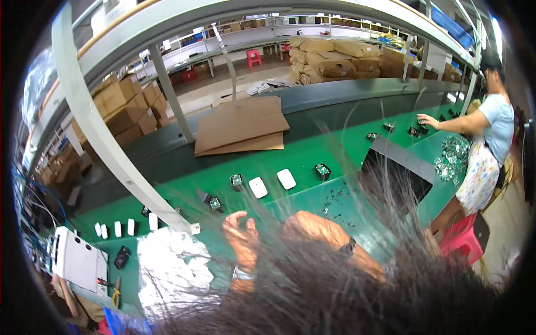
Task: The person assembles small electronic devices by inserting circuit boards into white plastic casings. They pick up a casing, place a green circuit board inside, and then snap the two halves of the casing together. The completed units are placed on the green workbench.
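The left hand (241, 237) is raised over the green table (312, 198) near picture centre, low, with a watch (243, 274) on its wrist. Its fingers (237, 216) are curled loosely and a little apart, holding nothing that can be made out. The right hand cannot be found: only the right forearm (329, 234) with a dark band (348, 247) shows, and dark hair (335, 290) covers the lower picture, so whether its fingers are apart or together cannot be told.

At 8 o'clock from the left hand, just beside it, lies a crumpled silvery sheet (167, 268). At 11 o'clock from the hand a small dark part (212, 202) sits on the table, and at 12 o'clock another (237, 181). At 1 o'clock lie two flat white covers (258, 187), the second (286, 178) just beside the first, with one more dark part (322, 171) past them. At 9 o'clock, well apart, a row of small white pieces (123, 228) stands by a grey post (111, 156). At the far 8 o'clock edge is a white box (78, 259) with a black object (121, 257) and a yellow-handled tool (116, 291) near it.

A cardboard sheet (243, 125) lies on the grey belt (312, 100) at 12 o'clock, far from the hand. At 3 o'clock of the picture a co-worker (488, 145) in a pale blue top reaches a hand (429, 120) to the table, a heap of small parts (452, 159) beside them and a pink stool (463, 240) below. Cartons (125, 106) stack at 10 o'clock, tan sacks (332, 58) at 1 o'clock.
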